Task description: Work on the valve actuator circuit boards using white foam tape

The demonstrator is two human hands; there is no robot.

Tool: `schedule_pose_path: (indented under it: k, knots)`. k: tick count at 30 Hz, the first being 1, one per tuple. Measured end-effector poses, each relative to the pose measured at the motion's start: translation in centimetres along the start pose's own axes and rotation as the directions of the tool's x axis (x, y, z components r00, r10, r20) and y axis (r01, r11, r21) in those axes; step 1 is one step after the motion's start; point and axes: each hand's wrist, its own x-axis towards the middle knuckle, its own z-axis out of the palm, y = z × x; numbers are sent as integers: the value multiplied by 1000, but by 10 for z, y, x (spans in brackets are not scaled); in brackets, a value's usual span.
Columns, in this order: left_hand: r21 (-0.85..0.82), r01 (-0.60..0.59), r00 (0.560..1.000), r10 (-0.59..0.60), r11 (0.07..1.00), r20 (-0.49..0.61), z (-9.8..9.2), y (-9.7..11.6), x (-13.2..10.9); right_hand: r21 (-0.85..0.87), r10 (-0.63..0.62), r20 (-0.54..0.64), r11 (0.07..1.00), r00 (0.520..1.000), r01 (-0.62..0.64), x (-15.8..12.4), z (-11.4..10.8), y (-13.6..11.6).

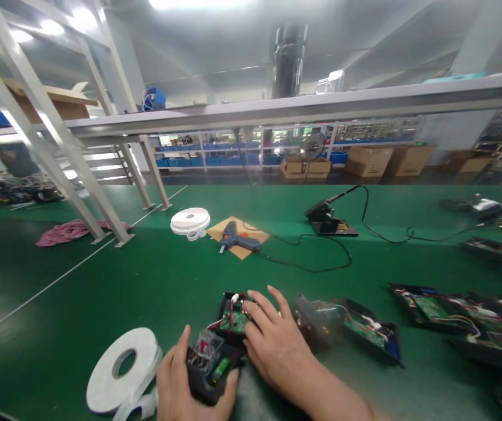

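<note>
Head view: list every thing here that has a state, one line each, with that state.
Open device: casing open, circuit board and wires exposed, flat on the green bench.
Left hand: gripping the device's near end.
Right hand: fingers pressed on the circuit board.
Tape roll: lying flat, tail unrolled.
Glue gun: lying on cardboard, cord attached.
Neighbouring device: open, untouched.

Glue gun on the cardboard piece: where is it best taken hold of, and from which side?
Probably by the handle of the glue gun, coming from above on the near side. It lies flat on the cardboard, nozzle left, with its black cord trailing right, so avoid both ends.
</note>
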Motion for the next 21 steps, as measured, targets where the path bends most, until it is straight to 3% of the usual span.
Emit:
schedule_pose_path:
  k: [4,6,9,12,15,18,21]
  knots:
    - [-37,-29,999,27,999,-34,-3,1,10,43,59,-64,998,996,-56,7,-20,-22]
    - [-33,-111,994,111,993,2,-8,-1,16,47,100,-105,994,989,-96,1,-26,-31]
    - [-54,-247,957,252,968,142,-14,-6,27,32,173,-177,985,969,-170,-17,-24,-41]
    - [-126,-303,878,328,945,347,-13,-12,41,-1,255,-183,966,950,-260,-42,-10,-51]
    - [-215,-296,784,366,931,502,-7,-20,55,82,357,-86,933,930,-351,-66,0,-57]
    - [-248,-266,709,363,931,605,-4,-28,69,373,382,121,838,916,-399,-82,-9,-57]
    - [-189,-363,691,400,912,602,-13,-27,75,549,357,195,732,914,-403,-92,-31,-51]
